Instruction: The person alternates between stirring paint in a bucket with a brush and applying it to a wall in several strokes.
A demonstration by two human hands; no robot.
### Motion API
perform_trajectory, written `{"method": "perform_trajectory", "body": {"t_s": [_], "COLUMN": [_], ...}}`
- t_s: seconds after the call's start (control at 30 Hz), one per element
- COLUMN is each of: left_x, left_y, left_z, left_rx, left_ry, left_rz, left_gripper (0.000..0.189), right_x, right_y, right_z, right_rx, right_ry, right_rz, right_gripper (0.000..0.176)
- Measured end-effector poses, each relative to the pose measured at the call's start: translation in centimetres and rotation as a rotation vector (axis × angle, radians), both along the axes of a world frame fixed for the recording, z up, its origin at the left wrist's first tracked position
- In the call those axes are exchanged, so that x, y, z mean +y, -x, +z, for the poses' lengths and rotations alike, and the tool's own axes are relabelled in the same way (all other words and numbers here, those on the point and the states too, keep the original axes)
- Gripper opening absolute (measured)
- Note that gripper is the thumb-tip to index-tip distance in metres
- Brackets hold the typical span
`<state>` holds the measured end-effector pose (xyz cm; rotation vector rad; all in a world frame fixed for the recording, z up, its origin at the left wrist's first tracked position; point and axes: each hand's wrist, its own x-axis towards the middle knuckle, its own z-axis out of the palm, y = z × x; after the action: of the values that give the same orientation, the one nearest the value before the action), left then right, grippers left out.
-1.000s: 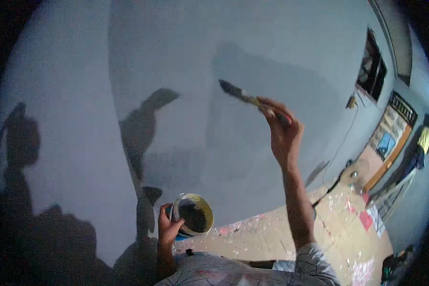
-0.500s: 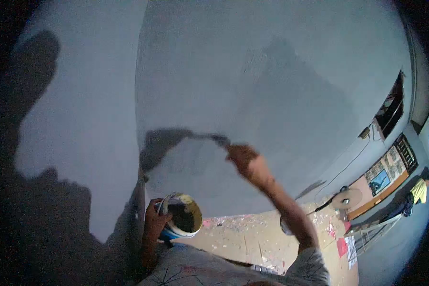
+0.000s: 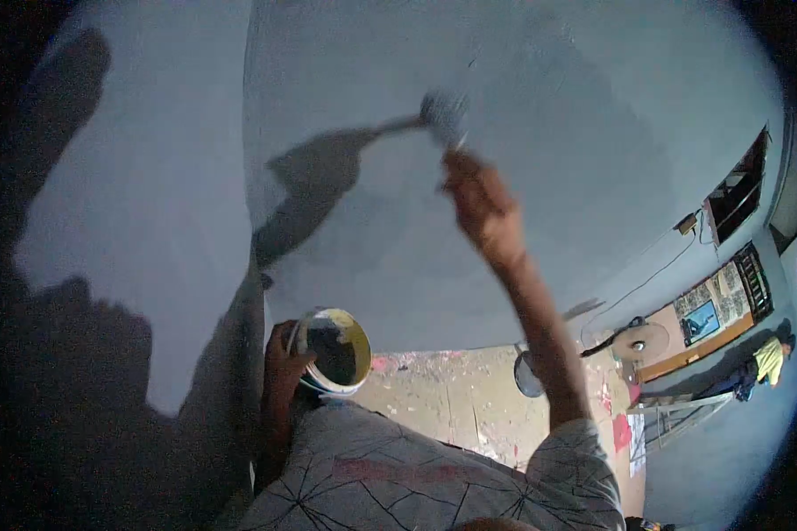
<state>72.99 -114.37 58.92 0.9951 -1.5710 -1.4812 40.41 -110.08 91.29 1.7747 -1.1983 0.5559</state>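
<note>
My left hand (image 3: 283, 361) is closed on the side of a paint bucket (image 3: 359, 343), holding it close to my body at the lower left. The bucket has a paint-smeared rim, and its inside looks dark with yellowish paint on the wall. Raised in front of me, my right hand (image 3: 483, 199) grips a paintbrush (image 3: 447, 113) by its handle. Its bristles, somewhat blurred, are at the grey-blue wall (image 3: 398, 274); contact is hard to judge. A shadow of the arm and brush falls on the wall to the left.
A wall corner runs vertically at the left. Far right, a pedestal fan (image 3: 639, 343), a screen (image 3: 701, 322) and a window opening (image 3: 739, 196) are visible. A person in a yellow top (image 3: 770, 358) is on a ladder-like frame (image 3: 691, 407). Debris dots the floor (image 3: 434, 389).
My right hand and the paintbrush have moved upward along the wall. The bucket, still in my left hand, appears higher in view as the camera's view has shifted.
</note>
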Motion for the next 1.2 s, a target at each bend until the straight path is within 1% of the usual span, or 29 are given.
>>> {"method": "perform_trajectory", "body": {"t_s": [0.03,0.07,0.1,0.13,0.17,0.2,0.23,0.27,0.33,0.4,0.43,0.47,0.53,0.57,0.6,0.63,0.7,0.73,0.77,0.8,0.83,0.87,0.93,0.97,1.0,1.03,1.07,1.1,1.2], "left_x": [0.3,0.4,0.4,0.5,0.2,-0.4,-0.9,-1.1,0.3,0.8,1.1,1.3,1.5,1.6,1.6,1.7,2.1,2.3,2.7,2.6,2.6,2.5,2.6,1.2,1.4,2.0,2.3,1.8,2.4], "left_y": [-0.3,-0.3,-0.5,-0.9,-1.2,-1.4,-1.5,-1.8,-1.7,-1.8,-1.8,-1.8,-1.7,-1.7,-1.5,-1.4,-1.4,-1.5,-1.7,-1.6,-2.1,-2.0,-2.3,-2.5,-2.5,-2.2,-2.2,-2.4,-2.9], "left_z": [2.2,2.6,2.8,3.0,3.1,2.8,2.2,1.9,4.3,4.8,3.8,3.0,1.8,1.1,0.6,-0.2,-1.4,-1.9,-2.2,-2.1,0.1,1.0,1.7,-4.0,-3.0,-1.2,0.0,-0.7,1.6], "left_rx": [0.015,0.014,0.013,0.01,-0.083,-0.085,-0.097,-0.112,-0.1,-0.081,0.016,0.112,0.073,0.043,0.015,0.016,-0.046,-0.029,0.039,0.106,-0.012,-0.009,-0.165,-0.024,-0.017,-0.049,-0.085,-0.13,-0.12], "left_ry": [0.055,0.045,-0.008,-0.053,0.023,0.034,-0.126,-0.29,-0.262,-0.235,-0.191,-0.149,-0.105,-0.055,-0.002,0.0,-0.085,-0.07,-0.062,-0.054,-0.201,-0.178,-0.183,-0.028,-0.005,-0.007,-0.014,0.067,0.12], "left_rz": [0.0,0.01,0.048,0.082,0.083,0.083,0.041,-0.001,0.037,0.077,0.058,0.037,0.046,0.054,0.06,0.056,0.084,0.083,0.084,0.083,0.043,0.04,0.082,0.062,0.059,0.116,0.172,0.134,0.106], "left_gripper": [0.063,0.063,0.063,0.063,0.065,0.065,0.066,0.068,0.068,0.068,0.068,0.068,0.067,0.066,0.064,0.064,0.062,0.062,0.061,0.06,0.061,0.061,0.061,0.062,0.062,0.062,0.062,0.065,0.064], "right_x": [0.8,1.4,1.7,2.2,2.2,1.8,1.1,0.5,0.2,0.6,0.3,0.2,-0.5,-0.9,-1.4,-2.2,-1.8,-1.4,-0.2,0.6,1.3,1.7,1.4,1.0,0.5,0.0,0.2,0.7,1.9], "right_y": [-0.5,-1.1,-1.8,-2.5,-2.7,-1.8,-0.3,0.5,0.9,-0.7,-0.4,-1.4,-3.0,-1.8,-0.2,2.2,1.7,1.1,0.5,-0.6,-1.5,-1.5,-1.3,-0.7,0.5,1.5,1.6,1.2,-0.5], "right_z": [-4.4,-7.1,-8.1,-8.7,-8.9,-7.7,-5.6,-2.2,6.0,12.4,14.5,15.5,16.0,14.6,12.2,8.7,0.3,-3.5,-7.1,-9.4,-11.1,-12.0,-12.2,-10.3,-6.5,-2.1,2.6,7.4,17.4], "right_rx": [-0.064,-0.126,-0.129,-0.299,-0.466,-0.41,-0.356,-0.367,-0.445,-0.266,-0.134,-0.142,-0.193,-0.073,-0.064,0.139,0.035,-0.004,-0.357,-0.27,-0.192,-0.188,-0.54,-0.538,-0.587,-0.631,-0.522,-0.414,-0.293], "right_ry": [-0.088,-0.171,-0.175,-0.286,-0.391,-0.382,-0.374,-0.306,-0.176,0.051,0.167,0.165,0.332,0.395,0.259,0.202,0.161,0.109,-0.142,-0.15,-0.157,-0.134,-0.577,-0.554,-0.482,-0.407,-0.318,-0.23,0.006], "right_rz": [0.0,0.003,0.01,0.039,0.068,0.082,0.094,0.08,0.016,0.067,0.091,0.09,0.171,0.158,0.073,-0.037,-0.03,-0.026,0.075,0.055,0.033,0.032,0.028,0.029,0.066,0.105,0.105,0.104,0.095], "right_gripper": [0.029,0.029,0.029,0.026,0.022,0.02,0.017,0.017,0.016,0.019,0.02,0.02,0.018,0.02,0.019,0.026,0.034,0.036,0.038,0.037,0.036,0.036,0.032,0.032,0.028,0.024,0.02,0.017,0.021]}}
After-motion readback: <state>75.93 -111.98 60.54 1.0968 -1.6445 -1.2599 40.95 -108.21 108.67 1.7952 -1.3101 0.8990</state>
